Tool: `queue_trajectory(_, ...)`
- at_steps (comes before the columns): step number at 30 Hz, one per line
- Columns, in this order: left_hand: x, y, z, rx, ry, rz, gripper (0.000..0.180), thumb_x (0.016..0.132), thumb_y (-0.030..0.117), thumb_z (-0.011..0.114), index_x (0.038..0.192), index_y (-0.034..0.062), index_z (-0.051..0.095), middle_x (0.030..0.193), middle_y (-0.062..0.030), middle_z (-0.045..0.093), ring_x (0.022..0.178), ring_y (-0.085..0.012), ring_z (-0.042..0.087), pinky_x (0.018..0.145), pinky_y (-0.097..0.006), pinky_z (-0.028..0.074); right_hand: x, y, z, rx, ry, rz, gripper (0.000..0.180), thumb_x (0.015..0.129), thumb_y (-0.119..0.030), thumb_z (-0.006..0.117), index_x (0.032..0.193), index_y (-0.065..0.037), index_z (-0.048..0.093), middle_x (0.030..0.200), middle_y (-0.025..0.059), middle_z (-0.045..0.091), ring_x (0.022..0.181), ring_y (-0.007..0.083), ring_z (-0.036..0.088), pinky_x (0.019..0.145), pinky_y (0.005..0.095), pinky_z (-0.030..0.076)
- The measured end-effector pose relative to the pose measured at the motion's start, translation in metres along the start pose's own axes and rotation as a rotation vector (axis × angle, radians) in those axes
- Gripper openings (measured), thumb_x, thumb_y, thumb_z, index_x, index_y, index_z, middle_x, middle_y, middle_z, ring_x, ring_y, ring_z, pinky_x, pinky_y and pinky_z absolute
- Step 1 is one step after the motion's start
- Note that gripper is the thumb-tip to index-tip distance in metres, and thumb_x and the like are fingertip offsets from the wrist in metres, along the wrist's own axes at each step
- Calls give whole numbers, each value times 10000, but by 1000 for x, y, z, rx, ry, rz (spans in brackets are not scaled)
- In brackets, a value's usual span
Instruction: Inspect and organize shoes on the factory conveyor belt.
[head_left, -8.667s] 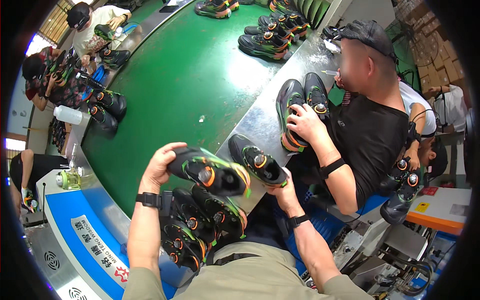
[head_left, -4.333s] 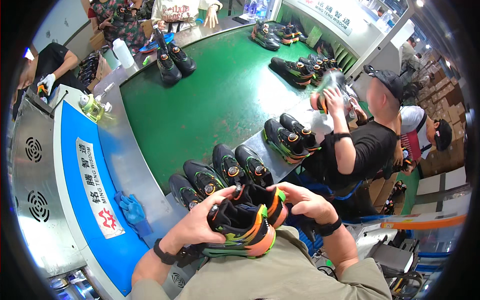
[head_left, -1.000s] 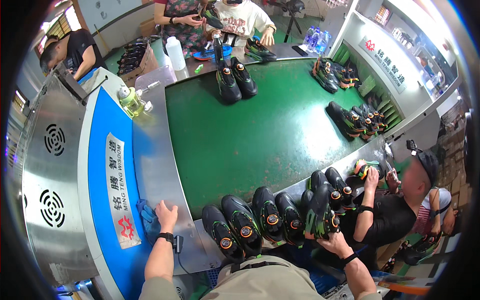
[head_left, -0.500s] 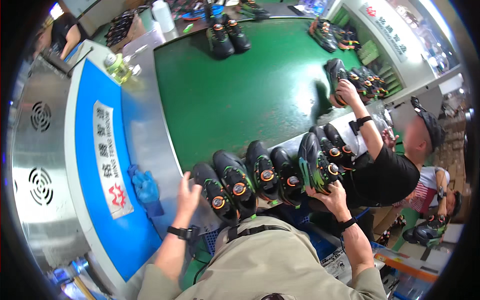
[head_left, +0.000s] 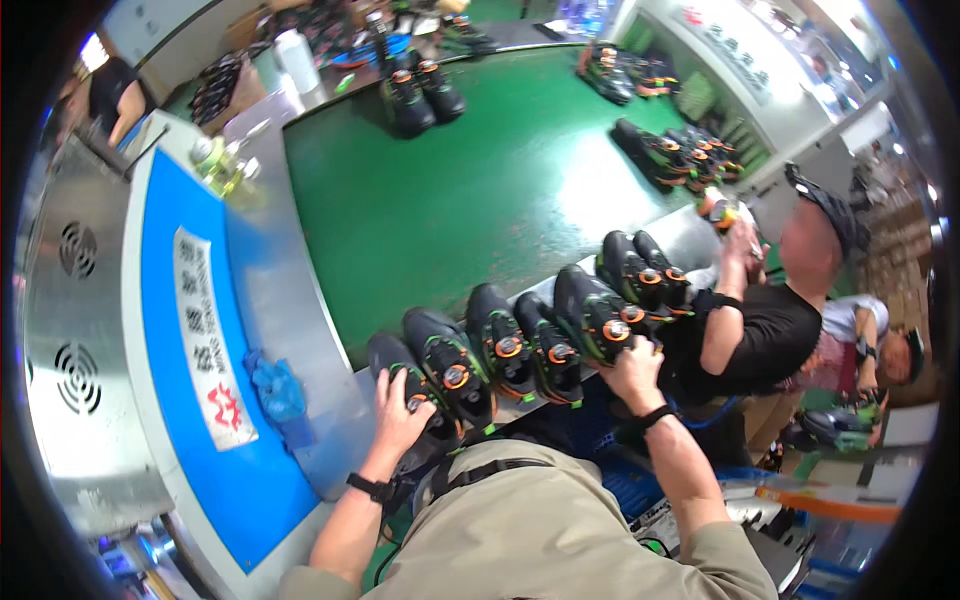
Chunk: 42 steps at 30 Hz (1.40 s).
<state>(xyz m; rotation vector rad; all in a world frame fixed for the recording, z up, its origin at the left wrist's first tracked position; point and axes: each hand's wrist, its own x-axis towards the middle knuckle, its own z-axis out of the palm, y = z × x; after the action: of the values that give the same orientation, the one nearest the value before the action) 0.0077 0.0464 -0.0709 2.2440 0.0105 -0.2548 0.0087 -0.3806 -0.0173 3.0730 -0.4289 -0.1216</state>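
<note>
A row of black sneakers with orange-ringed dials and green trim stands along the near edge of the table. My left hand point(head_left: 398, 412) is closed over the collar of the leftmost sneaker point(head_left: 388, 352), partly hiding its dial. My right hand point(head_left: 635, 375) grips the heel end of another sneaker point(head_left: 583, 297) further right, whose toe points away from me. Between my hands stand several more, among them a sneaker point(head_left: 437, 340) beside the left one and a slimmer sneaker point(head_left: 548, 340) close to the right one.
A green work surface point(head_left: 440, 210) spreads ahead. A co-worker in a black shirt point(head_left: 770, 345) sits at right, hands near a small orange-and-white item point(head_left: 717, 210). Shoe pairs stand at the far edge point(head_left: 408, 105) and right side point(head_left: 650, 150). A blue glove point(head_left: 275, 385) lies left.
My left hand has come onto the leftmost sneaker. The sneaker in my right hand, tilted before, is now lower in the row. The co-worker's hand has left a shoe on the table's right side.
</note>
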Motion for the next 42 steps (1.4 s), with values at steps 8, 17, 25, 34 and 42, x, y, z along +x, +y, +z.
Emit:
queue_trajectory(8, 4, 3, -4, 64, -75, -29, 803, 798, 233, 680, 1482, -23, 346, 1555, -351, 190, 1457, -479, 224, 1200, -488, 232, -7, -12, 36, 59, -18, 20, 491, 706, -410, 772, 1009, -24, 756, 1330, 302, 465, 1330, 457, 371, 972, 769, 286)
queue_trajectory(17, 20, -16, -18, -65, -27, -182, 579, 843, 171, 615, 1370, -28, 479, 1470, -286, 356, 1388, -409, 337, 1169, -462, 268, -78, 59, -129, 1031, 154, 88, 235, 856, -207, 768, 979, -10, 731, 946, 124, 727, 885, 161, 703, 766, 323, 559)
queue_trajectory(25, 94, -99, -67, -62, 203, -183, 515, 876, 195, 632, 1307, -63, 521, 1362, -243, 509, 1295, -360, 465, 1114, -423, 352, -154, 193, -205, 1172, 736, 810, 120, 932, -136, 672, 877, -30, 659, 800, 43, 671, 666, 123, 672, 511, 257, 554)
queue_trajectory(34, 205, -90, -120, 165, 373, -274, 680, 844, 263, 663, 1375, -101, 445, 1408, -314, 478, 1340, -440, 433, 1142, -450, 345, -110, 214, -267, 1022, 593, 695, 225, 959, -234, 626, 1104, -61, 628, 884, 25, 645, 690, 89, 624, 490, 211, 496)
queue_trajectory(42, 260, -105, -139, 326, 452, -733, 900, 831, 460, 652, 1541, 34, 299, 1603, -255, 229, 1499, -397, 196, 1174, -611, 220, 193, -17, -310, 1066, -70, -107, 242, 873, -97, 693, 1061, 39, 624, 974, 45, 658, 876, 127, 633, 789, 267, 514)
